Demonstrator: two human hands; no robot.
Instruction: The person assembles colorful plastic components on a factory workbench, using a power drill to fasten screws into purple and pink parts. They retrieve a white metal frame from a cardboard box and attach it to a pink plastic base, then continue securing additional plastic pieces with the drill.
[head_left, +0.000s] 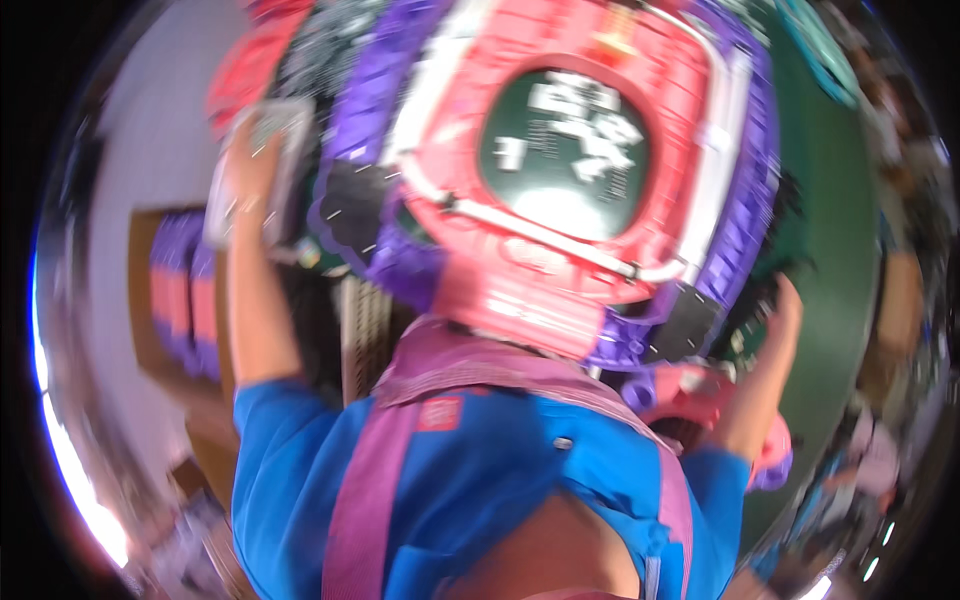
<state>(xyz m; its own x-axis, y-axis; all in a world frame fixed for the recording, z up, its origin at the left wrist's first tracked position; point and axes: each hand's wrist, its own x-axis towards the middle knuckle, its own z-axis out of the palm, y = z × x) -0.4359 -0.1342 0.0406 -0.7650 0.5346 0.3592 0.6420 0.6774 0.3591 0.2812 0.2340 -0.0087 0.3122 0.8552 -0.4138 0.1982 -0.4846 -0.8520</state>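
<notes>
My left hand (256, 161) is over a pale plastic bin (286, 180), its fingertips at some small greyish parts in it; blur hides whether it grips any. At the right, my right hand (783, 307) is beside dark small pieces (752, 315) on the green tabletop (832, 262), its fingers mostly hidden. Before me lies a pink plastic frame (457, 142) with a round opening, flanked by a purple plastic side piece (369, 97) and another purple side piece (750, 195). A white tube (540, 236) crosses its near end. White pieces (592, 127) and small screw-like parts show inside the opening.
A cardboard box (142, 300) with purple and pink parts stands at the left. Pink and purple parts (694, 397) lie near my right forearm. A slatted beige crate (366, 337) is below the table edge. A teal part (819, 49) lies at the far right.
</notes>
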